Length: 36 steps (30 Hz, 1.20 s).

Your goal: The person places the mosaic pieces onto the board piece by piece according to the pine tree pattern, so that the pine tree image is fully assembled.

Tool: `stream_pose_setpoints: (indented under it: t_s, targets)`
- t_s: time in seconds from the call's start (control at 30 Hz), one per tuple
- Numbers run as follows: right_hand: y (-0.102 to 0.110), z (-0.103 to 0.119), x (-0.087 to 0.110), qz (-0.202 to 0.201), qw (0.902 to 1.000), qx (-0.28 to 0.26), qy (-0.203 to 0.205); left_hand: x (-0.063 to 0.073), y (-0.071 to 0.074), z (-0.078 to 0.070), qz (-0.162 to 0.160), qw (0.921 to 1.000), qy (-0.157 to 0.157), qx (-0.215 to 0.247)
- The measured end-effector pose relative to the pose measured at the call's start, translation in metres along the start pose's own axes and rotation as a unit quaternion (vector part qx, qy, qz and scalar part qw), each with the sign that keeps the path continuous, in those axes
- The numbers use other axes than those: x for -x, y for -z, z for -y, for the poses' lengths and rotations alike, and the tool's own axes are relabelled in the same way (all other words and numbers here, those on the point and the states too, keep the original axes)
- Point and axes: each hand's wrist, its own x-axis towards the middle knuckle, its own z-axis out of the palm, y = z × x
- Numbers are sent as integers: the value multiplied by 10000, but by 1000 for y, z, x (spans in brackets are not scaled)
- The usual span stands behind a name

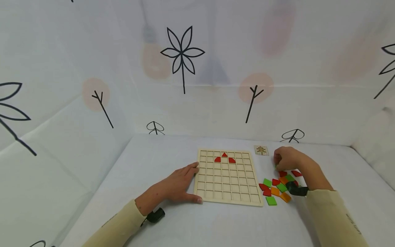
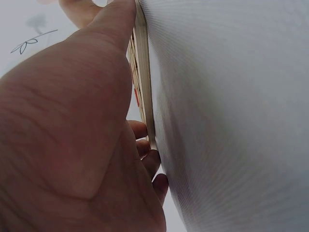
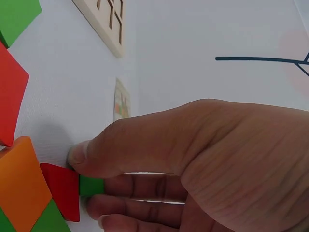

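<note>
At the left, your left hand (image 1: 182, 183) rests on the tabletop (image 1: 160, 168) with its grip spread, fingers at the left edge of the one board (image 1: 217, 187) and thumb by its near left corner. Three red shapes sit in the board's far rows: one triangle (image 1: 224, 155) and two rounded pieces (image 1: 232, 160), one on each side of it. Just beyond the board's right edge lies one small card (image 1: 261, 150). Nearer you, loose pieces crowd together: three orange tiles (image 1: 275, 191), at least four green tiles (image 1: 271, 201) and at least five red pieces (image 1: 267, 192), some partly hidden. Farthest right, your right hand (image 1: 288, 159) pinches one green piece (image 3: 91, 187) between thumb and fingers.
</note>
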Motion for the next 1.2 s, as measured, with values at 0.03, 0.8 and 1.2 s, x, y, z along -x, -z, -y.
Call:
stream_pose_setpoints:
  t_s: [0.03,0.8,1.2]
  targets:
    - [-1,0,0,-11,10000,11,-2,0,0,0,1,10000,2,-3]
    - [2,11,5,-65,9958,-38,916,1,1,-1,-18,10000,4,9]
    - [3,43,6,-455,9855,-340,1600,1,1,0,-23,10000,-40,51]
